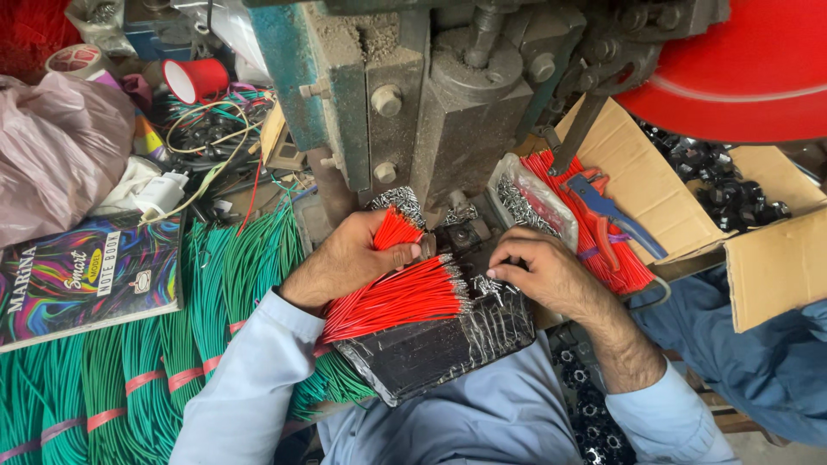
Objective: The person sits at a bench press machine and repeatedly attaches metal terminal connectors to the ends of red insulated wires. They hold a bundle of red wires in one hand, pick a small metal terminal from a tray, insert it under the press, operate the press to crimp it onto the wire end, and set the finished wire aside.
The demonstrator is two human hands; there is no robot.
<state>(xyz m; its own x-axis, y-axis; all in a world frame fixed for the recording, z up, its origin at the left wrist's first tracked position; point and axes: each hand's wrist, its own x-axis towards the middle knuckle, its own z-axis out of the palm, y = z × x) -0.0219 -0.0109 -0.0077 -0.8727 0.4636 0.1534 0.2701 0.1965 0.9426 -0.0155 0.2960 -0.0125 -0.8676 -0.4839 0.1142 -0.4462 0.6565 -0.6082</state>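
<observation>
My left hand (345, 258) grips a bundle of short red wires (398, 297) with bare metal tips that fan out to the right over a black plastic-wrapped tray (431, 353). My right hand (538, 271) has its fingers pinched on small silver metal terminals (487, 286) lying at the tray's far edge, just below the press machine (439, 103). The two hands sit close together, with the wire tips between them.
Bundles of green wires (129, 370) with pink tape lie at the left. A colourful notebook (86, 275) rests above them. At the right, a cardboard box (672, 207) holds more red wires, blue-handled pliers (612, 211) and black parts. A red wheel (741, 77) overhangs.
</observation>
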